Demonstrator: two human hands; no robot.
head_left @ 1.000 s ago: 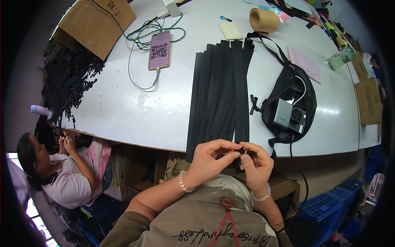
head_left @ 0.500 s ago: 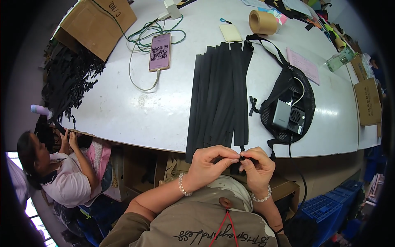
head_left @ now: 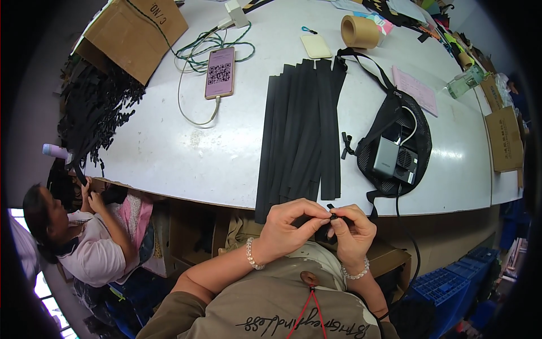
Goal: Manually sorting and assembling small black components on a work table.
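My left hand (head_left: pixel 291 225) and my right hand (head_left: pixel 353 231) meet just below the white table's front edge (head_left: pixel 186 186), close to my chest. Together they pinch a small black piece (head_left: pixel 333 216) between their fingertips; most of it is hidden by the fingers. Right above my hands, a stack of long black fabric strips (head_left: pixel 302 130) lies on the table and hangs slightly over the edge.
A black mesh bag (head_left: pixel 395 144) holding grey devices sits right of the strips. A phone (head_left: pixel 219 72) with cables, a cardboard box (head_left: pixel 132 31), a heap of black pieces (head_left: pixel 93 110) and a tape roll (head_left: pixel 359 31) lie farther off. Another person (head_left: pixel 84 237) sits at the lower left.
My hands stay in place, fingers shifting slightly on the small black piece. The person at the left has lowered their hands a little.
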